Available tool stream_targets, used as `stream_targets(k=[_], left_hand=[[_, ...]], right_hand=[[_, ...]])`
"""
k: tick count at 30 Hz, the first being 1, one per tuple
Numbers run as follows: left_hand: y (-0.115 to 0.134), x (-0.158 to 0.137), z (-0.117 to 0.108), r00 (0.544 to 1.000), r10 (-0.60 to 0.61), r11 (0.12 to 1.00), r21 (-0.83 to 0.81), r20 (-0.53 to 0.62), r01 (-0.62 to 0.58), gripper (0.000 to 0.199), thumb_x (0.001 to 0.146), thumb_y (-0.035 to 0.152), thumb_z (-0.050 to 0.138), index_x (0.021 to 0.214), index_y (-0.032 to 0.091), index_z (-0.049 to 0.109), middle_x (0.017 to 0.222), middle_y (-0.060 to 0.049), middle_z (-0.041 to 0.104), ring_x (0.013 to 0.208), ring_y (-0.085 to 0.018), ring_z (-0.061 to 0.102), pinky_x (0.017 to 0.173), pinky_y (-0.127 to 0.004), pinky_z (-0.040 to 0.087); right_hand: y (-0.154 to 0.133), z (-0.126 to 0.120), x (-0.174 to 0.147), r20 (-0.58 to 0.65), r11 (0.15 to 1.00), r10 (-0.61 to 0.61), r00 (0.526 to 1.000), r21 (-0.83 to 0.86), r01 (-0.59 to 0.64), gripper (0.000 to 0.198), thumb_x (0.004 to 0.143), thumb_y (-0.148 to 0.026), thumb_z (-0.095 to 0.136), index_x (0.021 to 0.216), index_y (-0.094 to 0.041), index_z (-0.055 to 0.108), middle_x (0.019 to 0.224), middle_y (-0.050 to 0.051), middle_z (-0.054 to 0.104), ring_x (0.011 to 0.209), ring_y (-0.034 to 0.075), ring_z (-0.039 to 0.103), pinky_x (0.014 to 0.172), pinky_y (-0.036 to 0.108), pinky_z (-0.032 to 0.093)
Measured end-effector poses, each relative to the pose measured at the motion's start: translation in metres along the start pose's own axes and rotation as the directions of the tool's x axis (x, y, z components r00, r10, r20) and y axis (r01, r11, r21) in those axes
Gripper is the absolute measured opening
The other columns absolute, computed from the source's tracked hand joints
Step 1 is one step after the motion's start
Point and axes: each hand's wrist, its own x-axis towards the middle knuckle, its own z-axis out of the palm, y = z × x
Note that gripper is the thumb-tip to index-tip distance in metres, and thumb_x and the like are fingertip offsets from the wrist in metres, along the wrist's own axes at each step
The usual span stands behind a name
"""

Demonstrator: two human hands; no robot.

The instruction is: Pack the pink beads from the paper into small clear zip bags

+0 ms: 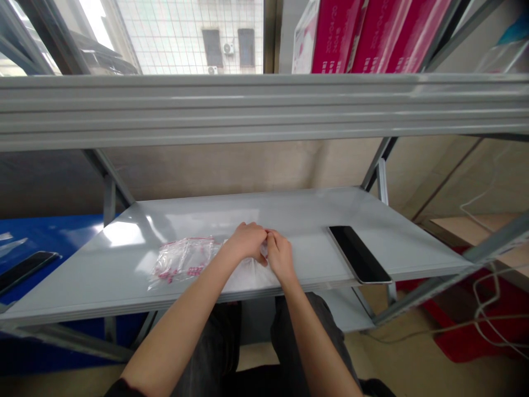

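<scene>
Two hands meet at the middle of a grey shelf (124,259). The left hand (246,241) and right hand (280,255) are both curled, fingertips touching, pinching a small pale item between them; the item is mostly hidden by the fingers and cannot be identified. Under and just behind the hands lies a white sheet or bag (248,274), resting on the shelf near its front edge.

One clear zip bag (184,260) with a red seal strip lies flat on the shelf just left of the left hand, touching the white sheet. It contains small pink pieces gathered toward its front and left side; their count cannot be told.

One black tablet (359,254) lies face up to the right of the hands, well apart from them, its near corner overhanging the front edge of the shelf.

One dark phone (25,268) lies on a blue surface (61,237) at far left. Pink boxes (372,36) stand on the upper shelf.
</scene>
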Motion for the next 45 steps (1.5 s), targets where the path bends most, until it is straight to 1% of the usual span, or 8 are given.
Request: stream_targets(k=[9, 13, 17, 22, 28, 36, 40, 45], left_hand=[[-0.033, -0.018, 0.026, 0.994, 0.021, 0.986, -0.162, -0.103, -0.037, 0.063, 0.069, 0.047, 0.078, 0.123, 0.022, 0.06, 0.117, -0.007, 0.068, 0.109, -0.025, 0.062, 0.09, -0.034, 0.046], [-0.04, -0.021, 0.027, 0.995, 0.019, 0.986, -0.16, -0.098, -0.034, 0.063, 0.069, 0.05, 0.078, 0.122, 0.022, 0.061, 0.117, -0.006, 0.068, 0.11, -0.025, 0.06, 0.09, -0.033, 0.045], [-0.03, -0.015, 0.013, 0.997, 0.034, 0.995, -0.088, -0.063, -0.039, 0.067, 0.064, 0.054, 0.08, 0.121, 0.022, 0.063, 0.113, -0.008, 0.068, 0.109, -0.029, 0.059, 0.088, -0.038, 0.045], [-0.01, 0.001, -0.001, 0.999, 0.037, 0.998, 0.041, 0.02, -0.038, 0.058, 0.055, 0.055, 0.085, 0.097, 0.018, 0.07, 0.102, -0.013, 0.069, 0.107, -0.036, 0.057, 0.09, -0.046, 0.042], [-0.003, 0.008, -0.004, 0.995, 0.015, 0.992, 0.124, 0.097, -0.027, 0.055, 0.055, 0.057, 0.084, 0.093, 0.02, 0.071, 0.103, -0.013, 0.07, 0.108, -0.035, 0.056, 0.092, -0.047, 0.04], [0.01, 0.017, -0.012, 0.989, -0.009, 0.988, 0.156, 0.148, -0.014, 0.052, 0.044, 0.041, 0.094, 0.088, 0.023, 0.073, 0.1, -0.012, 0.074, 0.107, -0.035, 0.058, 0.096, -0.047, 0.038], [0.011, 0.02, -0.017, 0.985, -0.004, 0.985, 0.168, 0.17, -0.025, 0.041, 0.048, 0.029, 0.094, 0.083, 0.023, 0.073, 0.098, -0.011, 0.075, 0.103, -0.034, 0.061, 0.092, -0.044, 0.041], [0.011, 0.02, -0.017, 0.981, -0.005, 0.983, 0.183, 0.193, -0.031, 0.036, 0.056, 0.025, 0.091, 0.087, 0.02, 0.074, 0.101, -0.014, 0.075, 0.103, -0.036, 0.064, 0.091, -0.045, 0.043]], right_hand=[[0.008, 0.002, 0.0, -0.028, 0.999, 0.03, 0.999, 0.029, -0.029, 0.042, 0.093, -0.03, 0.034, 0.105, -0.013, 0.071, 0.105, 0.014, 0.074, 0.097, 0.025, 0.068, 0.089, 0.036, 0.051], [0.009, 0.002, 0.0, -0.028, 0.999, 0.034, 0.999, 0.043, -0.033, 0.04, 0.092, -0.028, 0.035, 0.105, -0.016, 0.071, 0.104, 0.012, 0.075, 0.095, 0.025, 0.069, 0.086, 0.037, 0.053], [0.008, 0.001, 0.0, -0.032, 0.999, 0.033, 0.999, 0.036, -0.032, 0.04, 0.092, -0.028, 0.036, 0.105, -0.014, 0.071, 0.104, 0.013, 0.075, 0.096, 0.025, 0.069, 0.088, 0.036, 0.051], [0.007, 0.0, 0.001, -0.023, 1.0, 0.025, 0.999, 0.015, -0.025, 0.04, 0.094, -0.031, 0.036, 0.104, -0.015, 0.072, 0.103, 0.013, 0.075, 0.097, 0.025, 0.068, 0.088, 0.034, 0.049], [0.004, 0.0, 0.001, -0.005, 1.0, 0.018, 1.0, 0.001, -0.018, 0.04, 0.093, -0.028, 0.036, 0.104, -0.014, 0.071, 0.103, 0.014, 0.075, 0.095, 0.025, 0.068, 0.086, 0.033, 0.048], [0.004, -0.002, 0.001, -0.002, 1.0, 0.024, 1.0, -0.003, -0.024, 0.037, 0.083, -0.017, 0.038, 0.1, -0.014, 0.071, 0.094, 0.01, 0.075, 0.085, 0.022, 0.068, 0.079, 0.029, 0.049], [0.004, -0.002, 0.0, -0.003, 1.0, 0.024, 1.0, -0.007, -0.024, 0.036, 0.079, -0.014, 0.039, 0.096, -0.016, 0.07, 0.089, 0.008, 0.075, 0.081, 0.021, 0.066, 0.075, 0.027, 0.048], [0.002, -0.002, 0.0, 0.003, 0.999, 0.032, 0.999, -0.016, -0.032, 0.034, 0.078, -0.013, 0.04, 0.094, -0.016, 0.07, 0.087, 0.009, 0.074, 0.078, 0.022, 0.065, 0.073, 0.028, 0.047]])
